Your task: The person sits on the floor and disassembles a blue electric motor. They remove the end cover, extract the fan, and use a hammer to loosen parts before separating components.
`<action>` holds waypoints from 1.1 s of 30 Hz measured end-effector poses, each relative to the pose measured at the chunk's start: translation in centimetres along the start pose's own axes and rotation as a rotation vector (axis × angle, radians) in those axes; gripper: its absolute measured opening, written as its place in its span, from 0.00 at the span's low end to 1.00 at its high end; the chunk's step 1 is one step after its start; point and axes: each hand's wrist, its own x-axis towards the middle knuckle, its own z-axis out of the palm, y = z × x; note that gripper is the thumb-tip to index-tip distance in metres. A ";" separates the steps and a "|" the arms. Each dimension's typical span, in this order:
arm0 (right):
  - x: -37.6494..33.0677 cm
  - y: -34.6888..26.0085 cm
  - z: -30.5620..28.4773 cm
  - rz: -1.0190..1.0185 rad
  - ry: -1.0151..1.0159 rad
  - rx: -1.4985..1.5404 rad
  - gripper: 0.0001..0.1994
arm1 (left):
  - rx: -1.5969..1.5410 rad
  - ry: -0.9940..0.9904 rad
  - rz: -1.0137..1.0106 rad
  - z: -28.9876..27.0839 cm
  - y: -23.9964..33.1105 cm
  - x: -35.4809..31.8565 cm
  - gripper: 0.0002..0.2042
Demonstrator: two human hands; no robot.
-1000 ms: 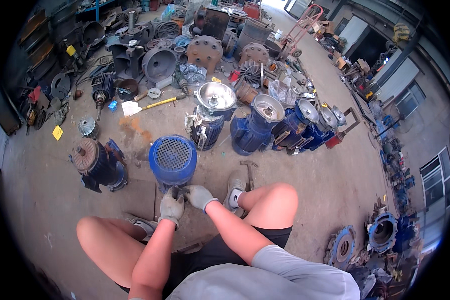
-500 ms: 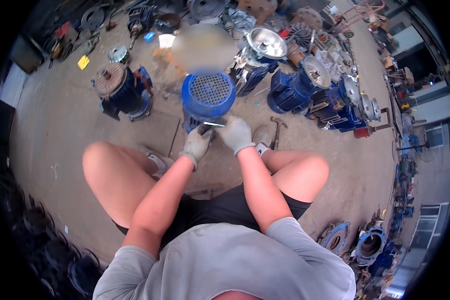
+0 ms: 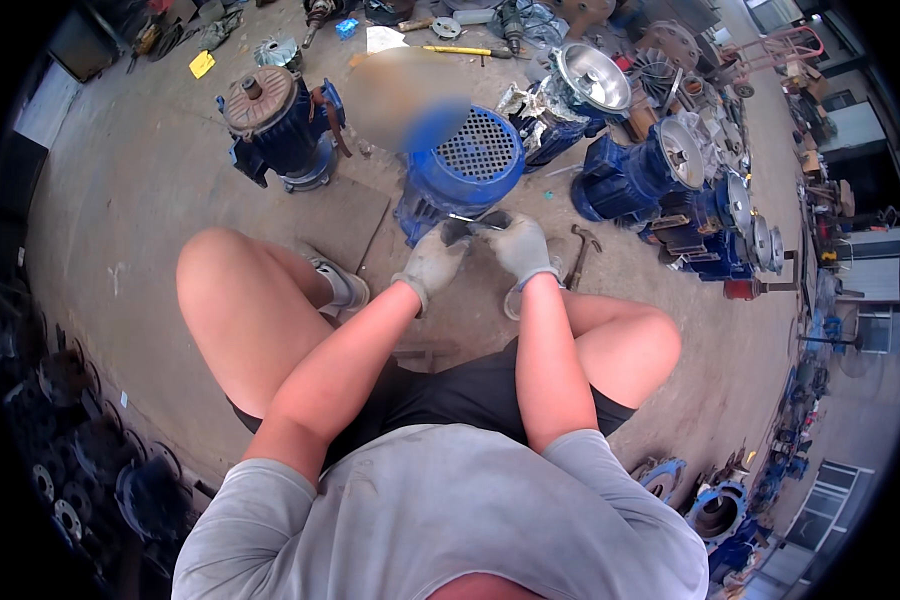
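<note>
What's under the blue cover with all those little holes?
Below the blue cover, part of a blue motor body shows. What's inside is hidden; the holes just look dark.

- Blue motor (image 3: 475, 165): standing upright on the floor (image 3: 120, 250), with a round perforated cover on top, blurred at upper left.
- Thin shiny metal piece (image 3: 463, 217): held nearly level between gloved fingers (image 3: 456, 234), just beside the motor's near side.

Matt cloth gloves (image 3: 437, 260), glossy painted metal cover (image 3: 480, 145), dull floor (image 3: 120, 270)
</note>
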 end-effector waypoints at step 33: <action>-2.5 -4.1 -0.3 0.230 0.089 0.517 0.10 | -0.680 -0.115 -0.219 -0.8 1.0 -2.6 0.34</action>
